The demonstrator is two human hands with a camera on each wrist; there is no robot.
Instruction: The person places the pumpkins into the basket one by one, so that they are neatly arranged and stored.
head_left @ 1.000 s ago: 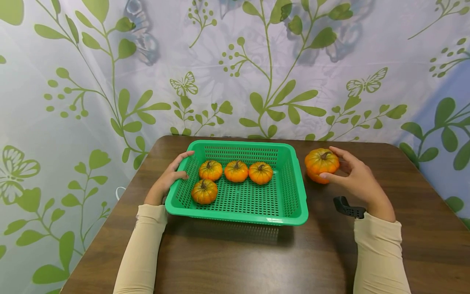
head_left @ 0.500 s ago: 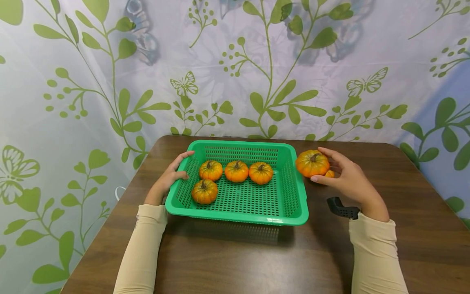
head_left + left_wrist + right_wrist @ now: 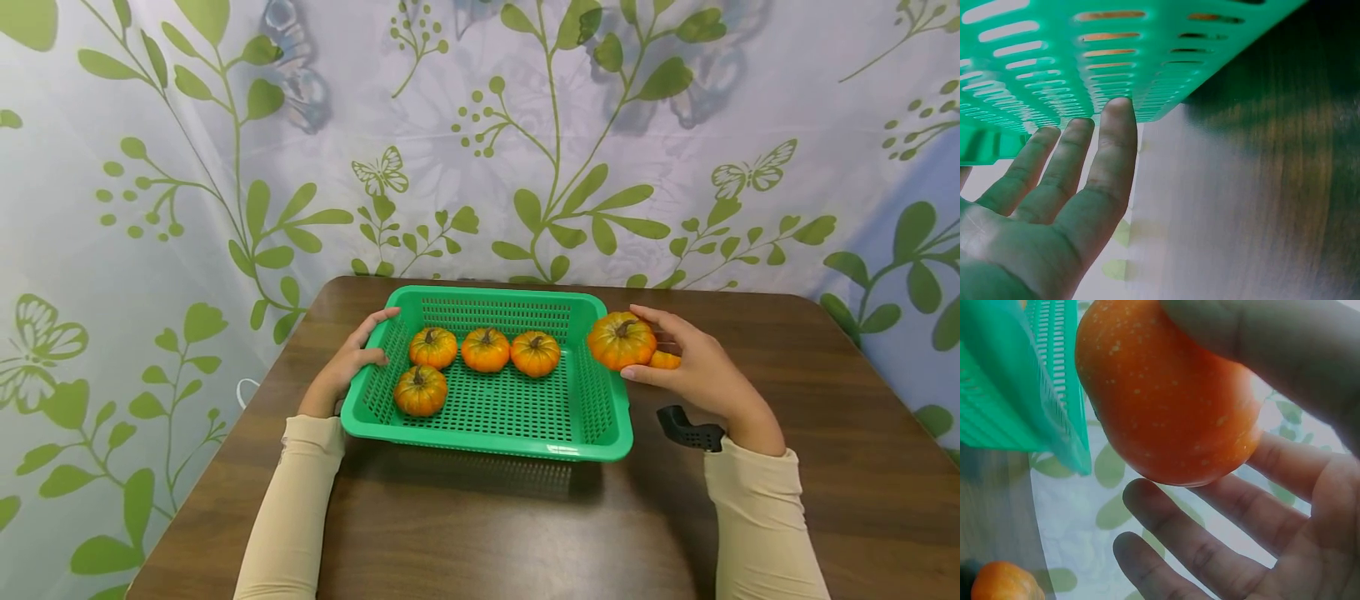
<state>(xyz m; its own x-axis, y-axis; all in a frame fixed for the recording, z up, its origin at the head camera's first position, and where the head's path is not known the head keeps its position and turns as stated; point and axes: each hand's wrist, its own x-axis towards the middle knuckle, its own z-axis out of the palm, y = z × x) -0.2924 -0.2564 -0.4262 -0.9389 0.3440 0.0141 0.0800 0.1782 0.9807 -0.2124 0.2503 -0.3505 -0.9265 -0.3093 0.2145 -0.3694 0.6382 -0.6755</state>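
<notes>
A green plastic basket (image 3: 487,448) holds several small orange pumpkins (image 3: 485,350), three in a row and one nearer the front left. My left hand (image 3: 347,368) grips its left rim, the thumb over the edge; the left wrist view shows fingers (image 3: 1119,137) against the outside of the slotted wall. My right hand (image 3: 705,371) holds another pumpkin (image 3: 621,342) between thumb and fingers, its left part overlapping the basket's right rim in the head view. In the right wrist view this pumpkin (image 3: 1166,394) hangs beside the basket wall (image 3: 1054,369).
One more pumpkin (image 3: 665,360) lies on the brown wooden table (image 3: 480,533) right of the basket, mostly hidden behind my right hand. A black bracket (image 3: 690,431) is at my right wrist. A curtain with a leaf pattern (image 3: 555,150) hangs behind the table.
My right hand has carried its pumpkin left, from beside the basket to its right rim, uncovering part of a pumpkin behind. My left hand stays on the basket rim.
</notes>
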